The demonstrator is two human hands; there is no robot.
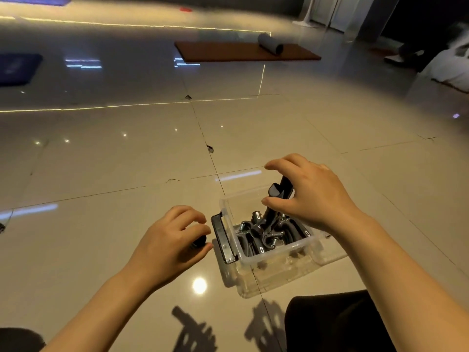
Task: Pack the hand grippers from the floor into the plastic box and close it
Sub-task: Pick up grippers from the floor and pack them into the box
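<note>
A clear plastic box (276, 255) stands on the tiled floor in front of me, with a black latch handle (223, 237) hanging at its left end. Several black hand grippers (261, 232) lie piled inside. One hand gripper (280, 193) stands upright, sticking out above the box rim. My right hand (309, 191) hovers over it with curled fingers and the thumb near its handle; whether it grips is unclear. My left hand (175, 240), left of the box, is curled round a dark gripper handle (199, 243), mostly hidden under the palm.
A brown mat (243, 52) with a grey rolled mat (270, 43) lies far ahead. A blue mat (17, 68) lies at far left. A person sits at the far right. My dark-clad knee (337, 323) is just below the box.
</note>
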